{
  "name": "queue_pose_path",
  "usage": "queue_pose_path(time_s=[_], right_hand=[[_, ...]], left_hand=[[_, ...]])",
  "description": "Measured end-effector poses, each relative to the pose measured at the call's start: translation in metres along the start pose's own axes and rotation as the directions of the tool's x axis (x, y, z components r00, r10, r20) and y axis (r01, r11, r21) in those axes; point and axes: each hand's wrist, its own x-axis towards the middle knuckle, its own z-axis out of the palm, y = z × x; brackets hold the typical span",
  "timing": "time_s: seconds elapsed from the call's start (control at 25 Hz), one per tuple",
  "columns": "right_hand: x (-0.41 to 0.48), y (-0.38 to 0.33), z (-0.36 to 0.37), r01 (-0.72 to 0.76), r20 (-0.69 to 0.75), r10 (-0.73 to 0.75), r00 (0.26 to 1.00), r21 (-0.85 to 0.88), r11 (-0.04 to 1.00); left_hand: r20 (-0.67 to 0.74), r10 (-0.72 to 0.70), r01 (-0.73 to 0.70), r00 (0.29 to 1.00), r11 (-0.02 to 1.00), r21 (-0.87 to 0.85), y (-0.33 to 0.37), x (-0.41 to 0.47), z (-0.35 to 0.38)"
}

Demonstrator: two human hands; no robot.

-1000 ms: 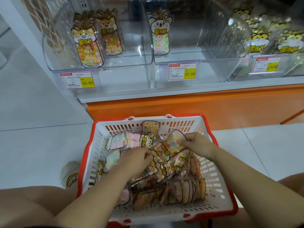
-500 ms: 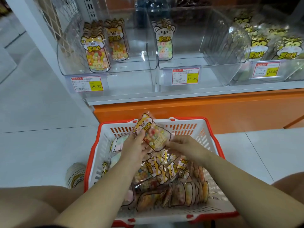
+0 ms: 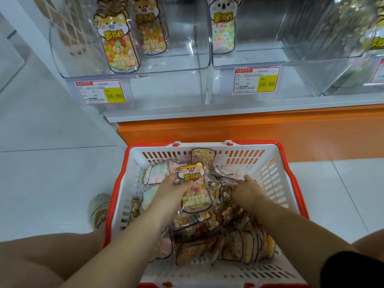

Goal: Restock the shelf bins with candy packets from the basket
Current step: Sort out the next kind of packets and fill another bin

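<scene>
Big to small:

White tile floor under everything. The shelf is a pale ledge on an orange base, with three clear bins on top.

- Left bin: two upright packets, front dog packet with a second dog packet behind it.
- Middle bin: one upright koala packet of pastel rings, near the back.
- Right bin: cut off by the frame edge. Yellow-label packets show through its wall, count unclear.

Basket, white with a red rim, sits on the floor just in front of the shelf base, between my knees. A pile of candy packets covers its bottom, with one row standing on edge at the near right.

My left hand is over the middle of the basket, fingers and thumb curled round the left edge of the held packet. It's dog-faced, face up above the pile, top end toward the shelf.

My right hand is down in the pile on the right, touching packets. The fingers are hidden, so I can't tell if it grips anything.

Left price tag and middle price tag on the bin fronts both read 16.80. Patterned shoe just left of the basket.
</scene>
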Motion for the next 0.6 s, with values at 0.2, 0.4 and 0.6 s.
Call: queue_pose_path(time_s=[0.2,0.4,0.6], right_hand=[[-0.017,0.015,-0.009,-0.102,-0.084,0.104,0.991,0.026,0.994],[-0.053,0.052,-0.042,-0.261,-0.271,0.395,0.878,0.42,0.869],[-0.098,0.063,-0.078,0.04,-0.213,0.347,0.914,0.895,0.444]], left_hand=[[0.023,0.052,-0.054,0.998,0.996,0.074,0.002,0.002,0.001],[-0.032,0.124,-0.122,0.992,0.99,0.076,-0.004,0.016,-0.005],[-0.089,0.117,-0.114,0.989,0.993,0.038,0.011,-0.002,-0.005]])
